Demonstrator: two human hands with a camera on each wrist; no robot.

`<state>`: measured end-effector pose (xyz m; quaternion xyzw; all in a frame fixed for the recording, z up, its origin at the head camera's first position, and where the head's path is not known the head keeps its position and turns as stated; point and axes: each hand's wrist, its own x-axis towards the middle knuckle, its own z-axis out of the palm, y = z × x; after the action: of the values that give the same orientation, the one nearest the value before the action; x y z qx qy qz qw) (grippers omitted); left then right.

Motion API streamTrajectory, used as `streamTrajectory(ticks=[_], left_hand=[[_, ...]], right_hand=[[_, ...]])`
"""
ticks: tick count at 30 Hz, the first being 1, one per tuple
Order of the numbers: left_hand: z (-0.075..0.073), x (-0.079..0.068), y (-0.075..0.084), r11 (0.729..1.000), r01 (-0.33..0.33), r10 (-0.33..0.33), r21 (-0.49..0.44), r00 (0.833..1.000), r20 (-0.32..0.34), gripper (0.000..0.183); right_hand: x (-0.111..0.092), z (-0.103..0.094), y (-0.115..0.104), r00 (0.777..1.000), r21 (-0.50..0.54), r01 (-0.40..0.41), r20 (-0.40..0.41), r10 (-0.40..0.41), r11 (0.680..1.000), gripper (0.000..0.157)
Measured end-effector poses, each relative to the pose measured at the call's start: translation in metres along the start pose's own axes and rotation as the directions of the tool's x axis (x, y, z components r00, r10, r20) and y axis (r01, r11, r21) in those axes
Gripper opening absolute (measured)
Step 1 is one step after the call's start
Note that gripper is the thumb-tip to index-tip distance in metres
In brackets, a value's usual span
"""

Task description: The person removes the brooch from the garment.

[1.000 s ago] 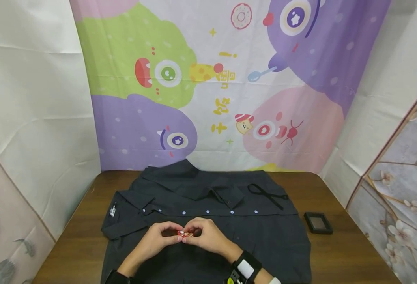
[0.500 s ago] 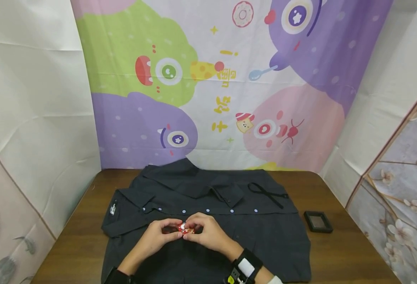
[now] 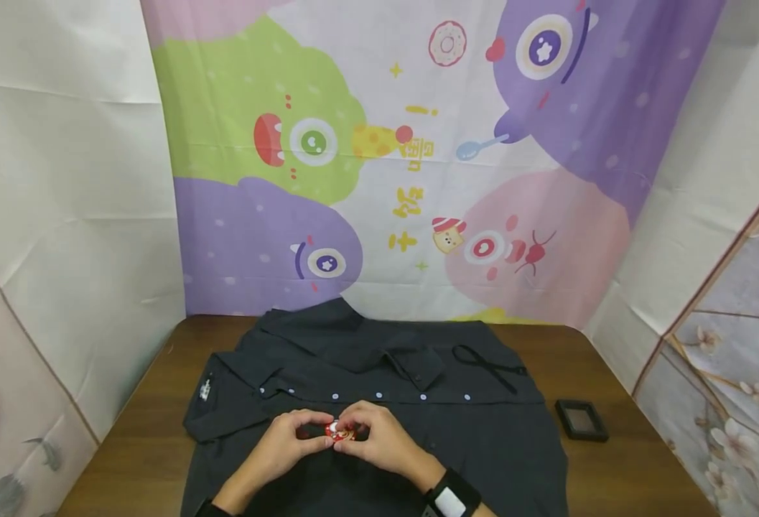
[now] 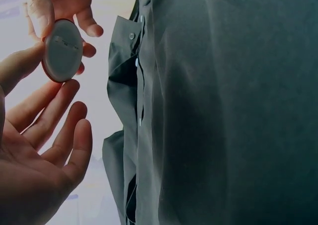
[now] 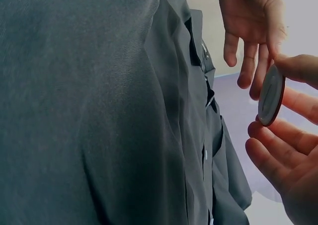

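A round red pin badge (image 3: 340,431) with a printed front is held between both hands above a dark shirt (image 3: 482,452). My left hand (image 3: 286,441) pinches its left edge between thumb and fingers. On the opposite edge, my right hand (image 3: 384,436) grips it the same way. The left wrist view shows the pale back of the badge (image 4: 63,51) with a pin bar across it. From the right wrist, the badge (image 5: 271,95) appears nearly edge-on, its back facing the shirt. The shirt lies spread sideways with a row of light buttons.
The wooden table (image 3: 130,459) shows around the shirt. A small black square frame (image 3: 581,420) lies at the right. A thin black cord (image 3: 485,365) rests on the shirt's upper right. Behind the table hangs a cartoon-printed cloth (image 3: 411,280).
The badge has tilted so that more of its printed front shows in the head view. Both hands keep hold of it in about the same place; the head view has shifted slightly.
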<state>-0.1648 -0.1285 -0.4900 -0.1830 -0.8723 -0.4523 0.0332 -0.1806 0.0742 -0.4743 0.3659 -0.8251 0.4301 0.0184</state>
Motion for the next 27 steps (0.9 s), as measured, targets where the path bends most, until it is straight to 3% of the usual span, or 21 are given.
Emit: streamTrajectory(ticks=[5,11,20,27], left_hand=[[0.005,-0.006,-0.002,1.0,-0.014,0.014,0.018,1.0,0.013,0.032],[0.003,-0.009,-0.005,0.999,-0.012,0.012,0.043,1.0,-0.008,0.031],[0.001,0.004,-0.003,0.996,-0.073,0.072,0.058,0.997,0.017,0.032],[-0.005,0.001,-0.003,0.997,-0.063,0.061,0.049,0.998,0.025,0.03]], right_hand=[[-0.007,0.009,0.016,1.0,-0.026,-0.002,0.013,0.002,1.0,0.019],[-0.004,0.012,0.017,1.0,-0.05,0.015,0.023,-0.013,0.999,0.019],[0.001,0.005,0.019,0.999,-0.107,0.045,-0.015,-0.047,0.993,0.02],[0.004,0.007,0.018,0.999,-0.115,0.054,0.002,-0.054,0.992,0.021]])
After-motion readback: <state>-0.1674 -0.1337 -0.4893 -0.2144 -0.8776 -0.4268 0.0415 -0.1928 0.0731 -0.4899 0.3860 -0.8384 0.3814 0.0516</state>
